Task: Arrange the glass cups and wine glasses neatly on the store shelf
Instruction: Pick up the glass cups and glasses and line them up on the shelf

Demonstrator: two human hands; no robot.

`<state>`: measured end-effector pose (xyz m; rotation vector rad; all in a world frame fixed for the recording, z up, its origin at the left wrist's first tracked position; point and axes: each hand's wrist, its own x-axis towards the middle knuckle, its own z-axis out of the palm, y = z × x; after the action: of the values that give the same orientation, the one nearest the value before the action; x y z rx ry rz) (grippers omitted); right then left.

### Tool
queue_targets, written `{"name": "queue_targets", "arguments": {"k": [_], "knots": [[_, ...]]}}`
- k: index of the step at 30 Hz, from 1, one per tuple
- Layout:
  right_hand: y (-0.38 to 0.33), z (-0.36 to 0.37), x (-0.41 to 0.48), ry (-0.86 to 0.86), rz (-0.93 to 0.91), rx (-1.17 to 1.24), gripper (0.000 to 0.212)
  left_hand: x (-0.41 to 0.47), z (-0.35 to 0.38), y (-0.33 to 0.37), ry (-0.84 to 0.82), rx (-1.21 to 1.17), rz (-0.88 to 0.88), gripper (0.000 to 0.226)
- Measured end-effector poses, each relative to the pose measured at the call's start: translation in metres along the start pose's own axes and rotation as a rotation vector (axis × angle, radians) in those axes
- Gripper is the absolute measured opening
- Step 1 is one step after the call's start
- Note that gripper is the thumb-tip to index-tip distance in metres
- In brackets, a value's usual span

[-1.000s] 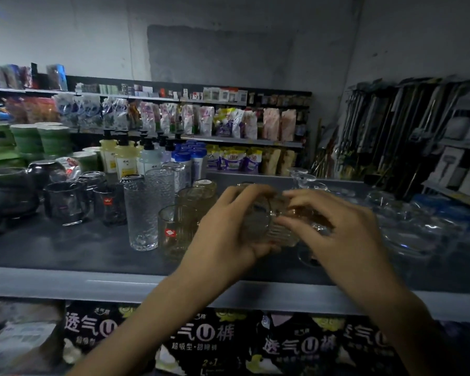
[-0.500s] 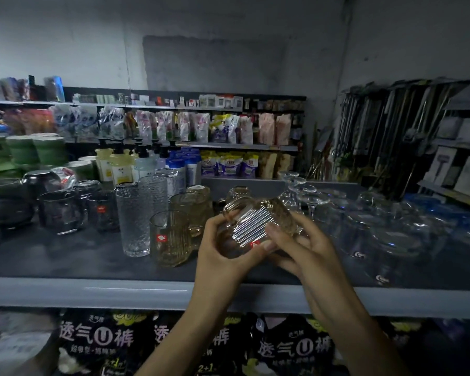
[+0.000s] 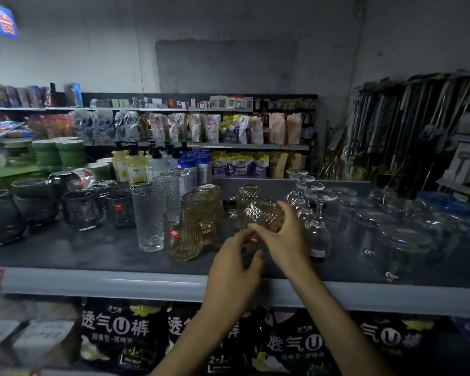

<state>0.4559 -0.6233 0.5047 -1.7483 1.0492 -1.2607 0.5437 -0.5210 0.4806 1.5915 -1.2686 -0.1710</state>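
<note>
My right hand (image 3: 285,237) grips an amber diamond-patterned glass cup (image 3: 265,214), held tilted on its side just above the dark shelf (image 3: 65,248). My left hand (image 3: 235,267) is below it, with loose fingertips touching the cup's lower end near a red sticker. A second amber patterned cup (image 3: 247,195) stands behind. An amber ribbed mug (image 3: 182,234) and clear textured tumblers (image 3: 148,218) stand to the left. Upturned wine glasses (image 3: 319,213) stand just right of my hands.
Dark glass mugs (image 3: 82,210) and pots fill the shelf's left end. Clear glass bowls and cups (image 3: 391,240) crowd the right. Soap bottles (image 3: 133,169) stand behind the tumblers. The grey shelf lip (image 3: 147,280) runs across, with dark packages below it.
The cup has moved forward and right, from in front of me toward the shelf beside the wine glasses. My left hand has slid from its side to its lower end.
</note>
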Motion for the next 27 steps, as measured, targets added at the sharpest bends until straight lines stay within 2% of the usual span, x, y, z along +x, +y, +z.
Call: {"name": "queue_targets", "arguments": {"k": [3, 7, 11, 16, 20, 27], "knots": [[0.002, 0.004, 0.011, -0.035, 0.014, -0.061, 0.076, 0.005, -0.001, -0.003, -0.014, 0.144, 0.002, 0.041], [0.006, 0.014, 0.021, -0.026, 0.0, -0.181, 0.082, 0.007, -0.002, -0.005, -0.006, 0.298, -0.012, 0.042], [0.01, 0.009, 0.023, -0.087, 0.025, -0.114, 0.089, 0.012, 0.002, -0.002, -0.019, 0.369, -0.05, 0.044], [0.017, 0.002, 0.026, -0.105, 0.068, 0.009, 0.06, 0.029, 0.012, 0.002, 0.019, 0.34, -0.085, 0.057], [0.018, 0.006, 0.029, -0.107, 0.07, 0.046, 0.045, 0.042, 0.024, 0.004, 0.051, 0.311, -0.102, 0.066], [0.027, 0.018, 0.039, -0.04, 0.064, 0.034, 0.041, 0.054, 0.037, 0.0, 0.125, 0.33, -0.111, 0.058]]}}
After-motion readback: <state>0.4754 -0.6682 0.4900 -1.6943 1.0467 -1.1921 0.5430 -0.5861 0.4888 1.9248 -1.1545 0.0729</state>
